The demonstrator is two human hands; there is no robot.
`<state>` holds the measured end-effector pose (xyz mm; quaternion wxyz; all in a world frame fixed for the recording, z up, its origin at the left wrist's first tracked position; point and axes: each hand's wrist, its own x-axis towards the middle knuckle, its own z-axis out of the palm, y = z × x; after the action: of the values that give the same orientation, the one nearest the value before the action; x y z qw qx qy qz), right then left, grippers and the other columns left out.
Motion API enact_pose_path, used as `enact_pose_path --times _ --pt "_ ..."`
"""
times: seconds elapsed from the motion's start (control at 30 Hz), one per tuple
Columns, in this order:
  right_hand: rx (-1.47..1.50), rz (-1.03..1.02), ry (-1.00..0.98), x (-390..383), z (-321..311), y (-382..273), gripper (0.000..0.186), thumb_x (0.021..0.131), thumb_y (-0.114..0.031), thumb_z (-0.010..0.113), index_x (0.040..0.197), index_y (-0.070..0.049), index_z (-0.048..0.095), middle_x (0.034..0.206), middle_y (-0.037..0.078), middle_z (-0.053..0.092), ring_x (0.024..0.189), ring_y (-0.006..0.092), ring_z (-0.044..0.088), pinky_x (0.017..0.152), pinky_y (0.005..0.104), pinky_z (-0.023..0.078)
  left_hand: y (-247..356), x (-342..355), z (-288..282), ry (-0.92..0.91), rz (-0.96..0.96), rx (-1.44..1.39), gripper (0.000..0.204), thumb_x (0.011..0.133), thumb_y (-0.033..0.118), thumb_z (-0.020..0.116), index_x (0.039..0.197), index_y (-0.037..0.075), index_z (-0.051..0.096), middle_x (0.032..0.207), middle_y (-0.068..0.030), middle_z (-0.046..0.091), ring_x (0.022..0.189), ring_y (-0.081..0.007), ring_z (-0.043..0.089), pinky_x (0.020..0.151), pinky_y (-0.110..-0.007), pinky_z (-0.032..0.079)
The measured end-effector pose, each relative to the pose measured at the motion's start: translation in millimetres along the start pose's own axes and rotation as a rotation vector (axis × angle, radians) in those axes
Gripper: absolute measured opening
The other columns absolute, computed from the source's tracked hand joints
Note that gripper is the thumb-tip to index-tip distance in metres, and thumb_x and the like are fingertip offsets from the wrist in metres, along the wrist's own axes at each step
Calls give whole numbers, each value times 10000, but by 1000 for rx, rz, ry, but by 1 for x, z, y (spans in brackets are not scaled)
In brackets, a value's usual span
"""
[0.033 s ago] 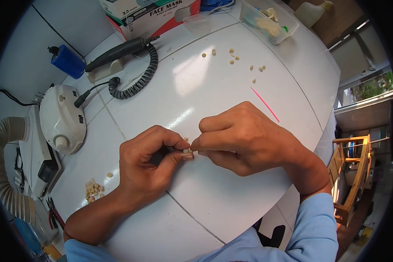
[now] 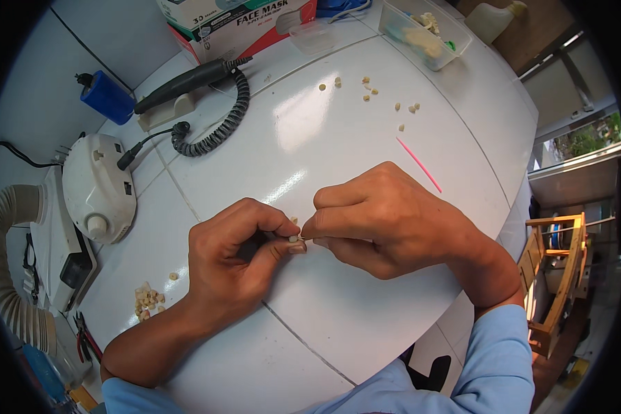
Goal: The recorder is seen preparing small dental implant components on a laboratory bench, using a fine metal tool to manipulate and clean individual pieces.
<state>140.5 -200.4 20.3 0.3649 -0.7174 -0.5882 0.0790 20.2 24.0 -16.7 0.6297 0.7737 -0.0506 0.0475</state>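
Observation:
Between the thumb and forefinger of my left hand [image 2: 238, 238] is a small cream tooth-shaped piece [image 2: 294, 239]. My right hand [image 2: 379, 224] is closed in a pinch, its fingertips meeting the piece from the right. Whatever those right fingers hold is too small and hidden to make out. Just beyond the left fingertips, another tiny pale piece [image 2: 294, 220] shows on the white tiled table [image 2: 310, 331]. Left of my left forearm lies a heap of similar tooth-shaped pieces [image 2: 147, 298]. Several more pieces [image 2: 366, 98] are scattered at the far side, near a thin pink stick [image 2: 419, 164].
A white motor unit [image 2: 100, 190] stands at the left, its coiled cord [image 2: 221, 138] leading to a black handpiece [image 2: 186, 84]. Red-handled pliers [image 2: 86, 337] lie near left, by a ribbed hose [image 2: 14, 276]. A face mask box [image 2: 241, 31] and clear plastic tub [image 2: 424, 34] stand at the back.

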Motion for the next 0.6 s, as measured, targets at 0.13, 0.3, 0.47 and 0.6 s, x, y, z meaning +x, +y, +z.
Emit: enact_pose_path --times 0.13,0.3,0.47,0.6 --pt "18 22 -45 0 -2 1 203 796 67 765 983 -10 786 775 56 610 602 264 636 515 400 459 1 1 0 0 38 24 159 908 -121 818 1012 -20 753 950 -91 761 858 -137 771 731 -256 612" --pt "-69 57 0 1 -1 -2 80 859 -16 755 924 -60 741 809 45 651 636 278 666 541 413 500 5 1 1 10 -1 -47 123 939 -95 817 1014 -33 742 951 -90 774 862 -127 766 746 -256 619" --pt "-206 -18 114 3 6 -1 107 815 -16 783 868 -77 713 786 29 595 628 235 644 533 395 487 6 1 1 40 -84 -94 130 950 -49 844 1024 -39 737 952 -92 790 871 -116 756 771 -256 618" --pt "-277 -134 223 6 8 -1 147 769 -30 811 828 -86 688 761 18 540 617 193 601 519 372 466 9 1 0 54 -130 -112 140 953 -38 848 1032 -41 732 950 -87 789 872 -117 754 784 -259 619"
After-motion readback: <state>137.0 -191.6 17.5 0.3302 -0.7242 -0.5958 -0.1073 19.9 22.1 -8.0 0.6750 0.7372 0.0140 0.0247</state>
